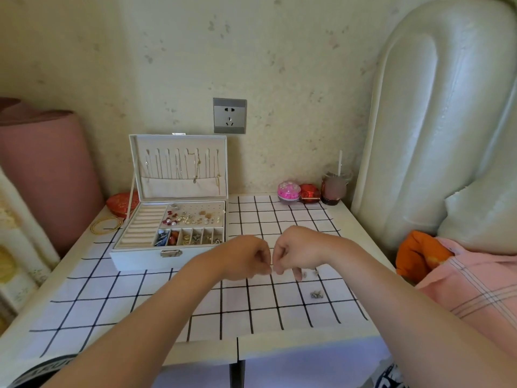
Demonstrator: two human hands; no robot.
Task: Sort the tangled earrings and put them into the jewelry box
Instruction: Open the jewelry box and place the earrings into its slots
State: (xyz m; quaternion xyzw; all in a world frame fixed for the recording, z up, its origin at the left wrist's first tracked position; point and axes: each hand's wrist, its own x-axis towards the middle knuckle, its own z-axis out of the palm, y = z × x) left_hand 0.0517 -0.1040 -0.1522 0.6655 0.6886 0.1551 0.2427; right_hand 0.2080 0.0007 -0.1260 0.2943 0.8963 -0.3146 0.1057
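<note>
My left hand [246, 259] and my right hand [296, 252] meet above the middle of the checked cloth, fingertips pinched together on a tiny earring [272, 265] that is barely visible between them. The white jewelry box [140, 257] stands open at the left, a short way from my left hand. Its tray holds several studs and small pieces, and chains hang in the raised lid [179, 166]. A small cluster of loose earrings [316, 294] lies on the cloth below and right of my right hand, and a few more earrings [310, 273] lie just beside that hand.
A checked cloth [251, 312] covers the small white table. At the back right stand a pink ball case [289, 192], a red case [309, 193] and a glass cup [335, 189]. A red pouch [122, 202] and gold bangles [107, 224] lie left of the box. A padded headboard [436, 121] rises at right.
</note>
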